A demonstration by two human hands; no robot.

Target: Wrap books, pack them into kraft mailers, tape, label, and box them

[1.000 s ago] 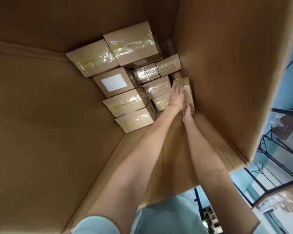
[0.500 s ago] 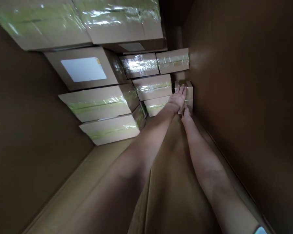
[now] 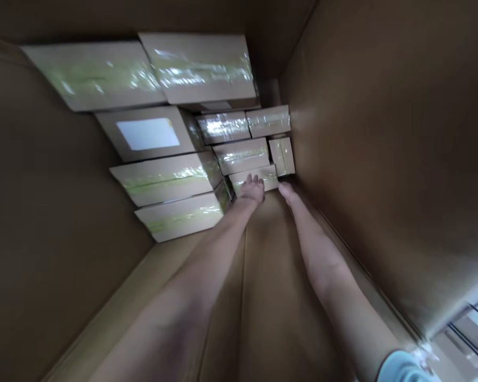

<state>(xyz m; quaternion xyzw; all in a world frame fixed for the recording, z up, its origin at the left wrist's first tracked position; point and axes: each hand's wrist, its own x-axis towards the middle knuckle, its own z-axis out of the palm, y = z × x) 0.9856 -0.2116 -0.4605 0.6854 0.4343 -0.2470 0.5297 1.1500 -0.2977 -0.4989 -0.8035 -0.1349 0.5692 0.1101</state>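
Note:
My left hand is in front of a small taped carton at the bottom of the far stack. Its fingers are slightly bent and apart, and nothing shows in them; whether it touches the carton I cannot tell. Just right of that carton's lower corner is my right hand, small and blurred, its fingers mostly hidden. Above it a small carton stands on end against the right wall, tape running down its face. Another taped carton lies directly above the one by my left hand.
Tall brown cardboard walls enclose the space. Larger taped cartons are stacked on the left, one labelled carton among them. Two flat cartons top the far stack. A creased cardboard floor runs beneath my arms.
Both hands have come away from the small carton by the right wall, my left hand moving left. That carton now shows its taped face. The view has shifted, revealing a bright area at lower right.

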